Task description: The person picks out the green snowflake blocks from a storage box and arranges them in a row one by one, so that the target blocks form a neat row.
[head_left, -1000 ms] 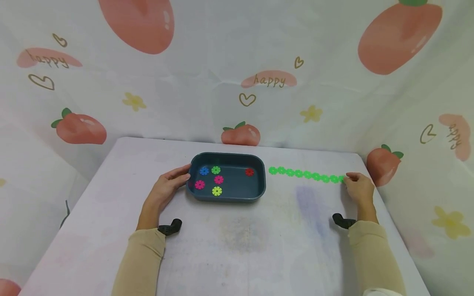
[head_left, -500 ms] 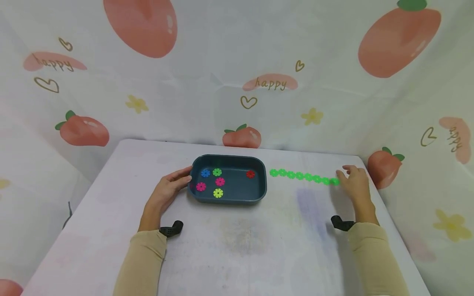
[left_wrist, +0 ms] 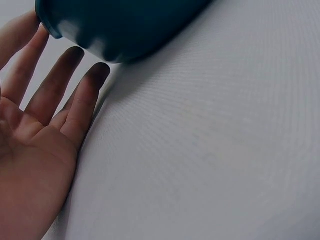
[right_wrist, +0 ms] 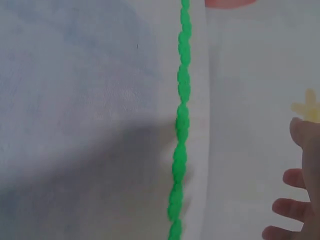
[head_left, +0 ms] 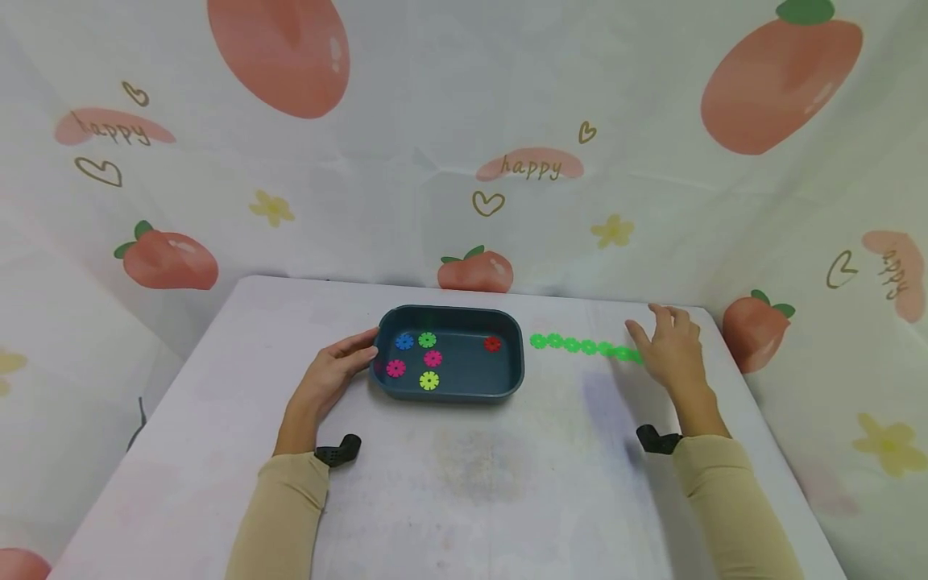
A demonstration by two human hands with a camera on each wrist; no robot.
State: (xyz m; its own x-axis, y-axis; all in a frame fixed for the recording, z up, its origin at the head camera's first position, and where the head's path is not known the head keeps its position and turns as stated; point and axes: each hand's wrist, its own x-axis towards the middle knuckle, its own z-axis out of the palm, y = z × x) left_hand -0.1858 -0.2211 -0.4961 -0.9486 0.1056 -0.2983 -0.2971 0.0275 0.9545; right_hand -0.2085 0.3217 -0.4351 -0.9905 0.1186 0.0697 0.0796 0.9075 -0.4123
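A dark teal tray (head_left: 471,387) stands mid-table and holds several notched plastic discs, among them a blue disc (head_left: 403,341), a yellow disc (head_left: 429,380) and a red disc (head_left: 492,344). My left hand (head_left: 335,380) touches its left end; thumb and index fingertips (left_wrist: 31,22) meet the rim, while the other fingers reach out straight below it. To the tray's right runs a row of linked green discs (head_left: 573,345). Over its right end my right hand (head_left: 674,346) hovers with spread fingers, nothing in them, and hides part of the row from the head camera.
The white-covered table (head_left: 471,499) ends at a back edge behind the tray, with a fruit-printed cloth (head_left: 406,185) hanging there. In the right wrist view the green row lies near that edge. Beige sleeves (head_left: 279,507) cover both forearms.
My right hand, first at the green row's far end, has let go, lifted and moved left with fingers spreading. The left hand keeps its place at the tray; the view has tilted slightly.
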